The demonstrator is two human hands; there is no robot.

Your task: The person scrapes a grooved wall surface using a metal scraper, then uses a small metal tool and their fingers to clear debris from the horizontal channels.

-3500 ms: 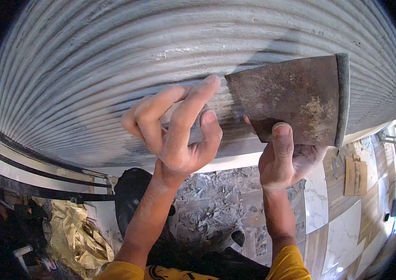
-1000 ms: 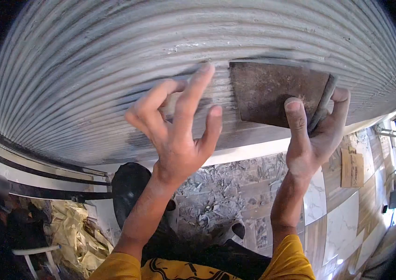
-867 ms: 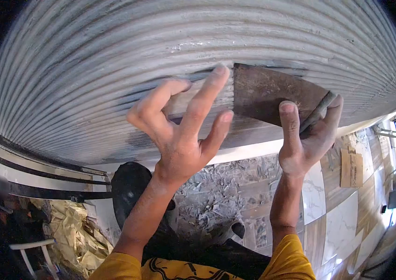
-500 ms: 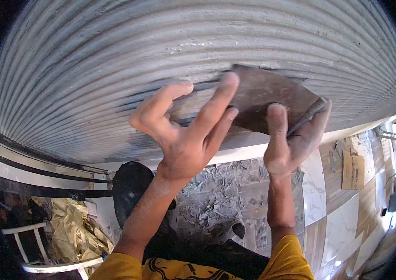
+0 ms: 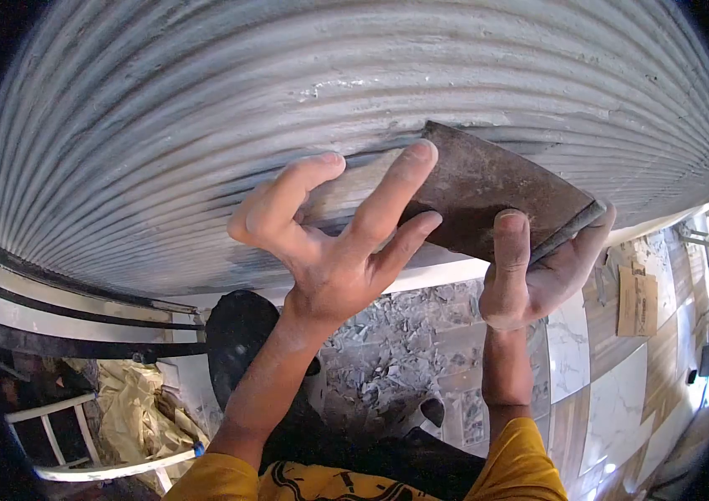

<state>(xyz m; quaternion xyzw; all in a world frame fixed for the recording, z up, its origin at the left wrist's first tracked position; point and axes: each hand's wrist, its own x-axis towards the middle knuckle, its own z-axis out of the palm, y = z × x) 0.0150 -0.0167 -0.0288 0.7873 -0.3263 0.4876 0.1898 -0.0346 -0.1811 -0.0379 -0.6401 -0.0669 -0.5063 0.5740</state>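
Observation:
My right hand [image 5: 530,284] grips a thin dark brown scraper-like plate [image 5: 496,188], thumb on its face and fingers around the rolled right edge. The plate is tilted and overlaps the grey ribbed wall [image 5: 354,79]. My left hand [image 5: 329,250] has its fingers spread and bent, with two fingertips right at the plate's left side. Behind that hand, dark smudged grooves run along the ribs. Pale dust coats the fingertips of both hands.
Grey scraps [image 5: 379,351] litter the tiled floor below the wall. A piece of cardboard [image 5: 638,301] lies at the right. On the left are dark rails [image 5: 79,328], crumpled gold sheeting [image 5: 133,409] and a white frame [image 5: 112,471]. A dark shoe [image 5: 242,334] stands near the wall base.
My right hand and the plate have shifted slightly right and down. The left hand stays spread, its fingertips a little further right.

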